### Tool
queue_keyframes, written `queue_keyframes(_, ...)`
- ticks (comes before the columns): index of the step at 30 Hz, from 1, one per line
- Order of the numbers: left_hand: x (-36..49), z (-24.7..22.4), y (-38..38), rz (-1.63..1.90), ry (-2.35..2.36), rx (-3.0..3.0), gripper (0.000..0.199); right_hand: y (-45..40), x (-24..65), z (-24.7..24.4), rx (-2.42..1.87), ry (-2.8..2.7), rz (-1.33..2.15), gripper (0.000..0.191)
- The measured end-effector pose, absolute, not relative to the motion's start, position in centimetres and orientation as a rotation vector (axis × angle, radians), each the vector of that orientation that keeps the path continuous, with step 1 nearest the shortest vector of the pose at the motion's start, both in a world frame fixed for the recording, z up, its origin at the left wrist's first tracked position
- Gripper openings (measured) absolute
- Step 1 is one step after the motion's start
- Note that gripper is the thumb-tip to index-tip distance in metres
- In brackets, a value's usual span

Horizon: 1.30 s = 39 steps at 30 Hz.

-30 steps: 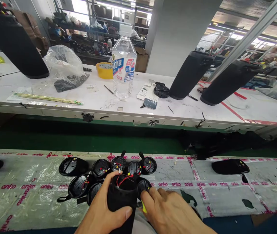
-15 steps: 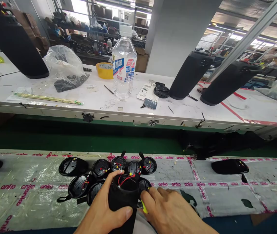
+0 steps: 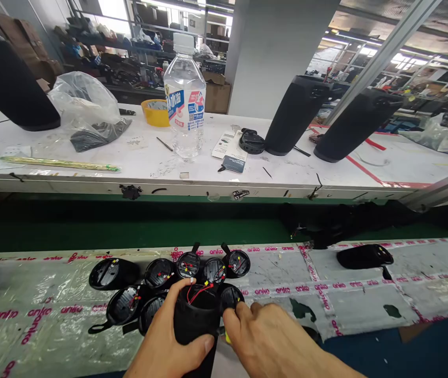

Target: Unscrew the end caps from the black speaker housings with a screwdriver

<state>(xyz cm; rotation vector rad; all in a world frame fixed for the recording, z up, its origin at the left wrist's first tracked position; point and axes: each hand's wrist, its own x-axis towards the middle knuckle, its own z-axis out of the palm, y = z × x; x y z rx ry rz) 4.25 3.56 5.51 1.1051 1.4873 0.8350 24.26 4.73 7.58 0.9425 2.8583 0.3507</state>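
Note:
My left hand (image 3: 176, 336) is wrapped round a black cylindrical housing (image 3: 198, 320), its open end facing up. Red wires (image 3: 200, 294) with small connectors stick out of that opening. At the housing's right side, my right hand (image 3: 267, 336) is closed on a small tool with a yellow part (image 3: 227, 337), mostly hidden by the fingers. Just beyond my hands stand several similar black housings, such as one with a strap (image 3: 123, 305) and another (image 3: 236, 263), with wires and connectors showing in their open ends.
The near surface (image 3: 279, 304) is covered in taped plastic sheet. A black housing (image 3: 365, 256) lies on it at right. On the white bench (image 3: 141, 157) are a bottle (image 3: 186, 105), yellow tape roll (image 3: 156, 113), plastic bag (image 3: 85, 105) and tall black cylinders (image 3: 297, 115).
The camera view has shifted slightly, moving the bench items leftward in the picture. Both hands keep their hold, and the right hand's fingers now cover more of the yellow tool.

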Motion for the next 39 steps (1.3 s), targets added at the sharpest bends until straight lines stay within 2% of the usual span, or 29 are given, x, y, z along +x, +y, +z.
queue_keyframes(6,4.0,4.5,3.8,0.818,1.488,1.128,0.074,4.6,23.2,6.8,1.058,2.772,0.324,0.023)
queue_keyframes(10,2.8,3.0,4.2,0.870,1.214,0.970,0.080,5.5,23.7,6.4,0.989,2.963,0.111,0.029)
queue_keyframes(13,2.0,2.0,4.5,0.866,1.032,0.858,0.082,6.1,24.9,6.3,1.204,3.045,0.000,0.036)
queue_keyframes(15,1.7,1.6,4.6,0.867,1.021,0.851,0.084,6.3,25.6,6.4,1.304,3.007,0.047,0.038)
queue_keyframes(18,1.7,1.6,4.7,0.872,1.032,0.869,0.088,6.2,26.1,6.7,1.228,2.932,0.152,0.038)
queue_keyframes(24,1.8,2.1,4.9,0.835,1.032,0.901,0.082,5.9,25.5,7.2,1.173,2.903,0.331,0.035)
queue_keyframes(39,1.8,2.2,4.9,0.811,1.026,0.961,0.083,5.9,25.3,8.5,1.063,2.916,0.563,0.034)
